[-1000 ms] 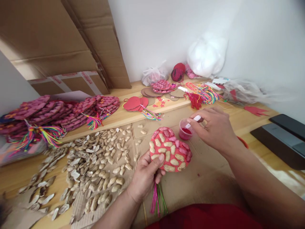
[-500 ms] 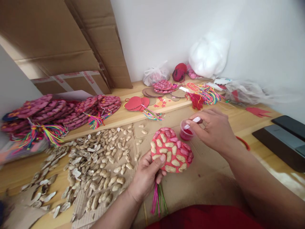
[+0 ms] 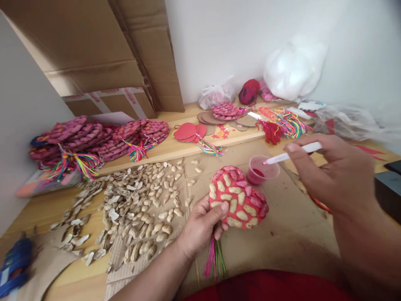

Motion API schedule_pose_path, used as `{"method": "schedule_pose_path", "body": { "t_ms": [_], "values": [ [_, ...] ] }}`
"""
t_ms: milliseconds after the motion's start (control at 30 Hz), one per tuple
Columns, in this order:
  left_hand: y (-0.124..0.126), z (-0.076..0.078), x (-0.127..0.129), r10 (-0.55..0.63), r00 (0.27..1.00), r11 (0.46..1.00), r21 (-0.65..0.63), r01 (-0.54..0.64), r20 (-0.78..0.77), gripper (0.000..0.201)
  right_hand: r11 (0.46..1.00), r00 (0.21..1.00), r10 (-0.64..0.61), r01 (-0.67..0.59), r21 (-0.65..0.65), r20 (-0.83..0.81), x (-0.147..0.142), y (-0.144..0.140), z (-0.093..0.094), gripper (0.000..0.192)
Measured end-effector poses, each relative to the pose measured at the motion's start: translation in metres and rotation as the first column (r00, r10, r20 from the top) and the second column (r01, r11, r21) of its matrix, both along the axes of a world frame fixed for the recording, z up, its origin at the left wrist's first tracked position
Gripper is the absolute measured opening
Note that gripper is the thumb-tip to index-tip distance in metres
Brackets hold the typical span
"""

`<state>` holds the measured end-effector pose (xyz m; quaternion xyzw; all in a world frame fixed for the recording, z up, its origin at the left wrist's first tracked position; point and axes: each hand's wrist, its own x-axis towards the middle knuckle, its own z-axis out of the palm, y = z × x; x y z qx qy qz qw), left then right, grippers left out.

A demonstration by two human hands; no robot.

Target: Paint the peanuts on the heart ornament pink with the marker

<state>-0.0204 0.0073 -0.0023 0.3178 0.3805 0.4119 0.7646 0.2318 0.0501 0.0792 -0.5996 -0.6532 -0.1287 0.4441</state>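
Observation:
My left hand [image 3: 208, 223] grips the lower left edge of a round red disc [image 3: 237, 200] covered with peanut shells, thumb on its face. Shells along its top and right edge are pink; the others are plain tan. Pink and green tassel strands [image 3: 214, 259] hang below my left hand. In my right hand [image 3: 332, 179] is a slim white pen-like brush [image 3: 283, 158], held between thumb and fingers. Its pink tip is over a small clear plastic cup [image 3: 272, 170] with red-pink liquid in the bottom. The cup stands on cardboard just behind the disc.
Loose peanut shells [image 3: 147, 209] spread over cardboard on the left. Finished pink peanut discs [image 3: 78, 140] with tassels are piled at the back left. Red paper discs [image 3: 186, 131] and colourful strings [image 3: 290, 122] lie along the back. A blue tool [image 3: 15, 265] lies lower left.
My right hand has moved right and drawn the brush up from inside the cup, its tip now near the rim. The view has shifted left; my left hand still holds the disc.

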Motion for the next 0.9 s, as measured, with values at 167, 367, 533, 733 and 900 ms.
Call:
{"method": "schedule_pose_path", "body": {
  "t_ms": [167, 367, 533, 733, 900],
  "values": [
    [-0.001, 0.0, 0.0, -0.027, 0.999, 1.0, 0.004, 0.027, -0.033, 0.044, 0.945, 0.926, 0.31, -0.325, -0.036, -0.215, -0.02, -0.017, 0.006, 0.003],
    [-0.003, 0.001, 0.001, -0.04, 0.995, 0.998, 0.039, 0.043, -0.089, 0.047, 0.827, 0.831, 0.548, -0.555, -0.087, -0.092, -0.036, -0.019, 0.002, 0.012],
    [-0.003, 0.004, 0.002, -0.052, 0.992, 0.998, 0.038, 0.056, -0.114, 0.05, 0.823, 0.827, 0.558, -0.562, -0.088, -0.069, -0.037, -0.017, -0.001, 0.011],
    [-0.002, 0.007, 0.002, -0.075, 0.991, 0.997, 0.026, 0.079, -0.112, 0.05, 0.847, 0.849, 0.516, -0.526, -0.08, -0.113, -0.036, -0.014, -0.008, 0.011],
    [-0.004, 0.006, 0.002, -0.079, 0.99, 0.995, 0.048, 0.086, -0.116, 0.05, 0.851, 0.854, 0.512, -0.519, -0.08, -0.091, -0.035, -0.015, -0.008, 0.01]
  ]
}}
